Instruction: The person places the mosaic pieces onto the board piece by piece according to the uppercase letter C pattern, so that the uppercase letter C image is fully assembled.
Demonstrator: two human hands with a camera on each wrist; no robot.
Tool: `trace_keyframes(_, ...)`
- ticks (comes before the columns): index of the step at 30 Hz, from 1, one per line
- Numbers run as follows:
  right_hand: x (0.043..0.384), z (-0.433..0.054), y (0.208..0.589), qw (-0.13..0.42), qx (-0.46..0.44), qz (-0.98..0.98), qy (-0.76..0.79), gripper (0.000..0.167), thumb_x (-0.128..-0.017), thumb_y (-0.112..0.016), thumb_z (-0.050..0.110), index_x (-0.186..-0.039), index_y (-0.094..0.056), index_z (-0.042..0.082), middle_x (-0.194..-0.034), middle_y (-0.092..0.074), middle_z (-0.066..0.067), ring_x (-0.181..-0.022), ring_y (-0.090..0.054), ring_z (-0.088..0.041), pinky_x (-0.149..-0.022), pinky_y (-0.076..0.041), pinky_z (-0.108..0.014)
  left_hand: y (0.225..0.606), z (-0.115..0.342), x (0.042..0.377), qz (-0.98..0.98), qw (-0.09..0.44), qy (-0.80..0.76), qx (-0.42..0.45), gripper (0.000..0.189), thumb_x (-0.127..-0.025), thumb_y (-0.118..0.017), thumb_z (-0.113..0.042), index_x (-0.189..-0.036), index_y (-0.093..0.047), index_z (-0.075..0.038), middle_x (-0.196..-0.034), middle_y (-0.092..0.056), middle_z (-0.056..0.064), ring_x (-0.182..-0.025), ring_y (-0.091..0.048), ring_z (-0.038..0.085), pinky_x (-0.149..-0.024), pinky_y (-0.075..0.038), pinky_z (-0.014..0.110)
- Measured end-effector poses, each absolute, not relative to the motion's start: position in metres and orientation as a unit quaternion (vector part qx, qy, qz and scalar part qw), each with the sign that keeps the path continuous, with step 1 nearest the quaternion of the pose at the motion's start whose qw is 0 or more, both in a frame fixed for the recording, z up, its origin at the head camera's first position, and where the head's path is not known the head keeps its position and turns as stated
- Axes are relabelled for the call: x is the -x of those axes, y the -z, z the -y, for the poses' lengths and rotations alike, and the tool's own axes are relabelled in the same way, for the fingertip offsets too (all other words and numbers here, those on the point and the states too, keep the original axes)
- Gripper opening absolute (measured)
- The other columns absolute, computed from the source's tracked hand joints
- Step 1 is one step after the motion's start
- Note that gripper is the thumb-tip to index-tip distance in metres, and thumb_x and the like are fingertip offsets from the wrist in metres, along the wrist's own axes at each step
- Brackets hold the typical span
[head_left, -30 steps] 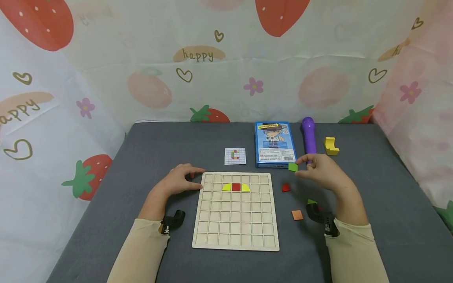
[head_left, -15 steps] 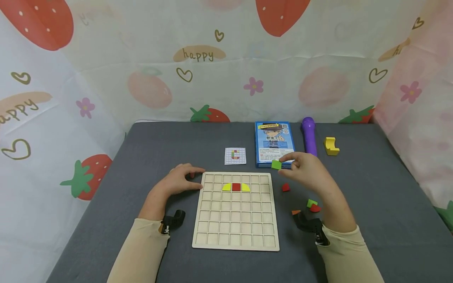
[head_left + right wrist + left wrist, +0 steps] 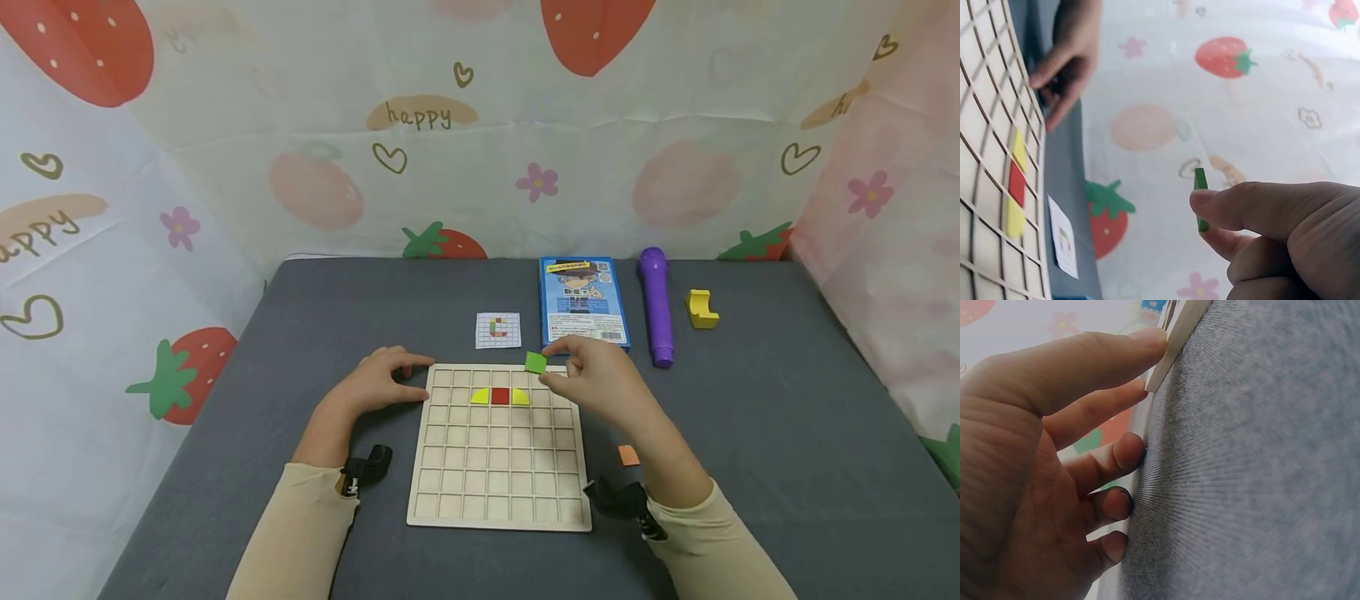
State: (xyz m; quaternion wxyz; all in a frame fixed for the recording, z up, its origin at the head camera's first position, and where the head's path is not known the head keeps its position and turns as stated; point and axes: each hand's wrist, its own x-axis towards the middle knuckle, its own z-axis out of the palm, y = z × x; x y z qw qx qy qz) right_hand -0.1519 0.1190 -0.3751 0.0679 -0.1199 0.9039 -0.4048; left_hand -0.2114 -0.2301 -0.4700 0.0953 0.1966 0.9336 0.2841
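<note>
Pinching a thin green four-sided tile (image 3: 536, 362) between thumb and fingertip of the right hand (image 3: 598, 379), raised off the square pale wooden grid board (image 3: 497, 483) near its far edge. Touching the board's left edge with the left hand (image 3: 377, 383), thumb and fingers apart. Already laid in one row: a flat red square tile (image 3: 500, 397) between two yellow rounded tiles (image 3: 520, 397). Apparently early on, with the green tile and a flat orange tile (image 3: 628, 455) beside the board left to place. Beyond: a small white gridded card (image 3: 483, 340).

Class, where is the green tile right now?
In the head view, just right of centre, the green tile is pinched by the right hand, seen against the far edge of the grid board, near the blue box.
</note>
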Motion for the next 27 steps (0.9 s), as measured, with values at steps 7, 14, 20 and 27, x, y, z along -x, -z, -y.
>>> trace_keyframes(7, 0.146, -0.091, 0.393, 0.076, 0.129, -0.909, 0.388, 0.031, -0.091, -0.080, 0.021, -0.119, -0.073, 0.010, -0.054, -0.041, 0.003, -0.045, -0.035, -0.011, -0.047, -0.027, -0.027, 0.468, 0.230, 0.210, -0.933, 0.097, -0.288, -0.194, 0.056, -0.086, -0.084, -0.034, -0.137, -0.069, -0.015, -0.088, -0.051, 0.002, -0.081, -0.041, 0.020, -0.073, -0.033, 0.039)
trace_keyframes(14, 0.146, -0.071, 0.421, 0.074, 0.156, -0.916, 0.362, 0.027, -0.088, -0.082, 0.021, -0.112, -0.076, 0.012, -0.053, -0.041, 0.004, -0.045, -0.036, -0.010, -0.047, -0.025, -0.028, 0.468, 0.230, 0.210, -0.933, 0.098, -0.287, -0.195, 0.056, -0.086, -0.084, -0.034, -0.136, -0.069, -0.015, -0.088, -0.051, 0.002, -0.081, -0.041, 0.019, -0.073, -0.032, 0.039)
trace_keyframes(20, 0.151, -0.060, 0.445, 0.091, 0.169, -0.916, 0.353, 0.024, -0.085, -0.082, 0.018, -0.107, -0.078, 0.011, -0.057, -0.053, 0.007, -0.052, -0.045, -0.010, -0.051, -0.033, -0.029, 0.470, 0.230, 0.211, -0.933, 0.099, -0.285, -0.195, 0.056, -0.086, -0.084, -0.035, -0.137, -0.069, -0.016, -0.088, -0.051, 0.001, -0.082, -0.041, 0.019, -0.074, -0.032, 0.039)
trace_keyframes(27, 0.153, -0.055, 0.457, 0.101, 0.194, -0.914, 0.340, 0.020, -0.084, -0.081, 0.016, -0.103, -0.077, 0.013, -0.059, -0.054, 0.007, -0.052, -0.043, -0.010, -0.053, -0.034, -0.030, 0.469, 0.231, 0.210, -0.934, 0.098, -0.285, -0.192, 0.056, -0.086, -0.084, -0.035, -0.137, -0.069, -0.016, -0.089, -0.052, 0.001, -0.082, -0.041, 0.019, -0.074, -0.032, 0.039)
